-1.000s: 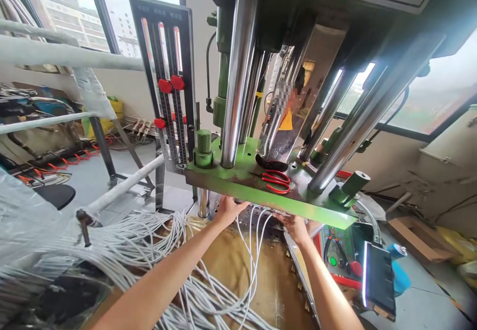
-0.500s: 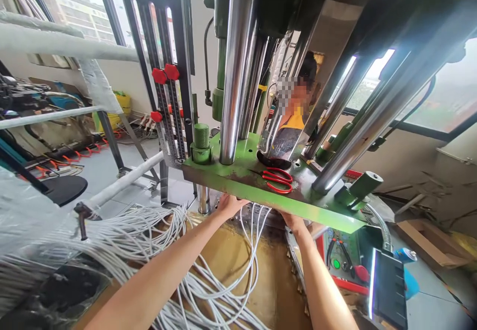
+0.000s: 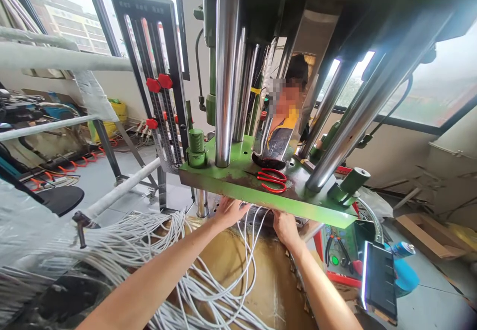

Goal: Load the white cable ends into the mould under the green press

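My left hand (image 3: 228, 211) and my right hand (image 3: 285, 226) reach under the green steel plate (image 3: 238, 181) of a press with chrome columns (image 3: 222, 71). Both sets of fingers are hidden beneath the plate's front edge. Several thin white cables (image 3: 250, 250) run up from the brown bench (image 3: 261, 275) into the gap between my hands. A big bundle of white cables (image 3: 122, 240) lies to the left. Red-handled scissors (image 3: 274, 179) rest on top of the plate.
A person in a yellow top (image 3: 286, 121) stands behind the press. A black slotted panel with red knobs (image 3: 158, 84) stands at the left. A control box with a green button (image 3: 334, 259) and a blue can (image 3: 404, 250) sit at the right.
My right hand has shifted a little left and nearer under the plate. The view has tilted slightly; the press and cables stay in place.
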Demonstrator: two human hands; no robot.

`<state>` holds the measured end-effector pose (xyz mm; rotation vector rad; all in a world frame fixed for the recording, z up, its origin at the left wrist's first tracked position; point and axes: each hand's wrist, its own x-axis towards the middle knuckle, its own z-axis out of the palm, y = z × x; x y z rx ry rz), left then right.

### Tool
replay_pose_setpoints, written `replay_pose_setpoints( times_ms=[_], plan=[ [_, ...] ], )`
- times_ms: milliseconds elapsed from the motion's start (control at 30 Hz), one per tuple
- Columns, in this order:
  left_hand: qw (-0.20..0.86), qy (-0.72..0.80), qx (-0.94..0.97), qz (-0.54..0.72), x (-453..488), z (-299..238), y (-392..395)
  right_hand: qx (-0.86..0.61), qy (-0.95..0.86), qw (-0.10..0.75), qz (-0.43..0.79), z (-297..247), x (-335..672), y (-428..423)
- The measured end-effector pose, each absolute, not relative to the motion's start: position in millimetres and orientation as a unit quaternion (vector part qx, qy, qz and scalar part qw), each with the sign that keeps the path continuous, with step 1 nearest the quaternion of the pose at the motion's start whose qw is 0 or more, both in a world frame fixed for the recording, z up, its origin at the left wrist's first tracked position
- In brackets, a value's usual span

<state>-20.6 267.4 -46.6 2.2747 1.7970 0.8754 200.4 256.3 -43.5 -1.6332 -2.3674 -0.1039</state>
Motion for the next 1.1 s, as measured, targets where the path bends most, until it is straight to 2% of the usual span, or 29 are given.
replay_pose_setpoints(
  times_ms=[433, 900, 1100],
  plan=[
    [0.004, 0.571, 0.786, 0.237, -31, -48, 262, -0.538, -0.837, 0.087, -0.035, -37, 160, 256],
    [0.014, 0.545, 0.815, 0.196, -27, -44, 273, -0.586, -0.787, 0.19, -0.039, -59, 192, 241],
    [0.016, 0.533, 0.821, 0.202, -17, -37, 262, -0.582, -0.788, 0.198, -0.015, -53, 191, 232]
  ],
)
